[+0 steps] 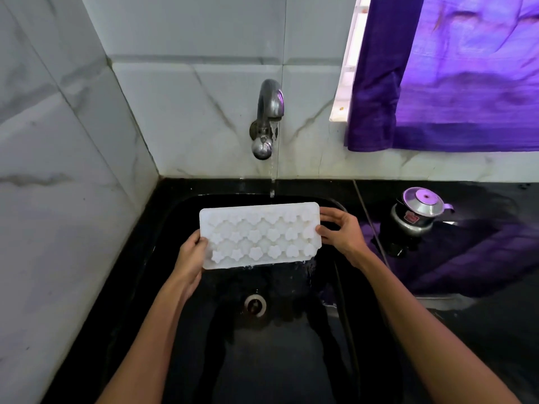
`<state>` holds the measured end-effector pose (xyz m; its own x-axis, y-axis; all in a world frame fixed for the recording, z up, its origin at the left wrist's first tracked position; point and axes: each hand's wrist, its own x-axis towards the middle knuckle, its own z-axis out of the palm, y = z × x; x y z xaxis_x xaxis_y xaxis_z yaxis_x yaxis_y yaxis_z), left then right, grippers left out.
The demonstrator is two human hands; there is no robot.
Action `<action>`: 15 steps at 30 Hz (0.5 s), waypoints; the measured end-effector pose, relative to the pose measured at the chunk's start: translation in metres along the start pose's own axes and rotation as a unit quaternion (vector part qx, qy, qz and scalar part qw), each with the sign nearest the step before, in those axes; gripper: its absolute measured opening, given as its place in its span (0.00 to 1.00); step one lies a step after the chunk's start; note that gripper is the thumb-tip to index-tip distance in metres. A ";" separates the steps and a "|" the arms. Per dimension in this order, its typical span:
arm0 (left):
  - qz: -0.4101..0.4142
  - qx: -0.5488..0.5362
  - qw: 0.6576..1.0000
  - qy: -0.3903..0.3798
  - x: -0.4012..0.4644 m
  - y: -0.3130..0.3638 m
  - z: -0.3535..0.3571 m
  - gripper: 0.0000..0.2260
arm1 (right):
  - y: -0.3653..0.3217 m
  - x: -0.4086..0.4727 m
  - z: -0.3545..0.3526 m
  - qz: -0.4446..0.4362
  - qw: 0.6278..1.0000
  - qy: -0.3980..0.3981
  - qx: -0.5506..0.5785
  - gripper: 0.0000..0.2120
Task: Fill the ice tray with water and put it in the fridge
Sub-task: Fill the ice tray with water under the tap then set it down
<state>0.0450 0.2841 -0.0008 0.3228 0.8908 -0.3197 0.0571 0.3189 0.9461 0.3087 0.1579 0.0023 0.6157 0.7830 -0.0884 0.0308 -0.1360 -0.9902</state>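
Tray under the tap, long axis running left to right between your two hands.

You are holding the ice tray point(260, 235) level over the black sink point(163, 217), its far long edge sitting just below the thin stream from the tap point(269, 106). Your left hand point(191, 258) is clamping the near-left corner, fingers point(201, 243) closed on the rim; your right hand point(341, 228) is pinching the right short end. Water is dripping off the near edge, so the flower-shaped cells look partly filled. Judging by the stream, it is landing at the far edge, right of centre, so the next move is probably sliding the tray away from you. A small pot point(417, 212) is standing on the bench point(481, 330), well apart.
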 end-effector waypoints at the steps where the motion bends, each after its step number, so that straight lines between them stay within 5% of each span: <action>1: -0.013 -0.007 1.000 0.006 -0.004 -0.004 0.002 0.12 | 0.005 -0.006 -0.002 0.003 1.000 0.009 -0.001 0.16; 7: -0.125 -0.078 0.989 0.005 -0.027 -0.033 0.001 0.26 | 0.037 -0.045 -0.006 -0.051 0.997 0.038 -0.042 0.10; 11: -0.202 -0.090 0.975 -0.012 -0.041 -0.056 -0.009 0.35 | 0.065 -0.072 -0.005 -0.056 0.996 0.032 -0.057 0.15; 15: -0.240 -0.073 0.967 -0.034 -0.056 -0.066 -0.013 0.29 | 0.089 -0.094 -0.004 -0.052 0.996 0.028 -0.070 0.22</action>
<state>0.0103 0.2170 -0.0462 0.3549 0.6070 -0.7111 0.0830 0.7371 0.6707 0.2571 0.0699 -0.0771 0.6470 0.7622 0.0231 0.2034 -0.1433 -0.9686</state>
